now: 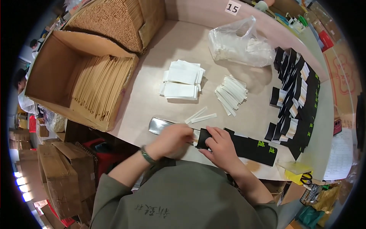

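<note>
A black paper sleeve [206, 138] with a pale end is gripped in my right hand [221, 149], fingers bent around it. My left hand [171, 138] is closed at the sleeve's left end, where thin wooden chopsticks [195, 139] show between the two hands. How far they sit inside the sleeve is hidden. Behind my left hand lies a shiny silver piece [160, 125]; its kind is unclear. More black sleeves [253, 150] with green print lie flat under and right of my right hand. Two narrow white paper packets [204, 117] rest just beyond my hands.
A cardboard box [49, 68] of chopsticks stands left, a fuller one [110, 24] behind it. White folded packets [182, 73] and narrow packets [231, 94] are piled mid-table. Far off sits a plastic bag [242, 45]. Stacked black sleeves [305, 114] line the right edge, above a yellow holder [299, 173].
</note>
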{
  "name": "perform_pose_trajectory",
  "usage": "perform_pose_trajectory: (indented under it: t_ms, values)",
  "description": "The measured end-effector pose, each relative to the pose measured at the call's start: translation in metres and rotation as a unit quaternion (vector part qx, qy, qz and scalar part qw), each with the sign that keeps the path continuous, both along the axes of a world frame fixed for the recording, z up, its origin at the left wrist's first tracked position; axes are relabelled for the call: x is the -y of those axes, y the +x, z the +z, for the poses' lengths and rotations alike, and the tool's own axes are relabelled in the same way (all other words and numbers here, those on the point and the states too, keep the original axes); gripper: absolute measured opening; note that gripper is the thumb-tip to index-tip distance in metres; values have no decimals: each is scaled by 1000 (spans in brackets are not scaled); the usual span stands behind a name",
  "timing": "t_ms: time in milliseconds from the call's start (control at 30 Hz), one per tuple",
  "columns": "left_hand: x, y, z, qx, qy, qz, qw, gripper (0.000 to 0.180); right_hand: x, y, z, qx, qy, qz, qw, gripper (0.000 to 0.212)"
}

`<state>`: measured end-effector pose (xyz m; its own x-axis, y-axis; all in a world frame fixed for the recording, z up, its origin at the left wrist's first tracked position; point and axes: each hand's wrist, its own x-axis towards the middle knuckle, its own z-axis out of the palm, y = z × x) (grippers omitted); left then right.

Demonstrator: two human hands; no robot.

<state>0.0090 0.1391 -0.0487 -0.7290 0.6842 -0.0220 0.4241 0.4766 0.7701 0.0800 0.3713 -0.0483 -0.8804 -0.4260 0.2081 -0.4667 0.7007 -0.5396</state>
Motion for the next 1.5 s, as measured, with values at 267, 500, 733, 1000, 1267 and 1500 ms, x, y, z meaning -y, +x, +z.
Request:
perform_pose_trajectory:
  t_ms: [267,500,733,1000,1267,1500]
  values:
    - [-7,-1,-4,-17,2,243,970,26,4,-2,0,-10,24,-57,998,35]
    - [-32,8,10,365,107,90,920,58,-3,-5,9,14,-41,-23,999,45]
    - [12,-3,21,-248,-114,-22,962,61,-43,-30,41,-38,37,122,991,12]
    - [-34,25,15,402,88,-31,911,45,-95,5,29,52,103,-5,993,42]
    - [-22,23,19,123,-50,124,983,42,-39,10,24,52,68,-158,984,30]
    - [5,22,16,-36,-97,82,991,70,-17,-1,4,224,113,-230,940,24]
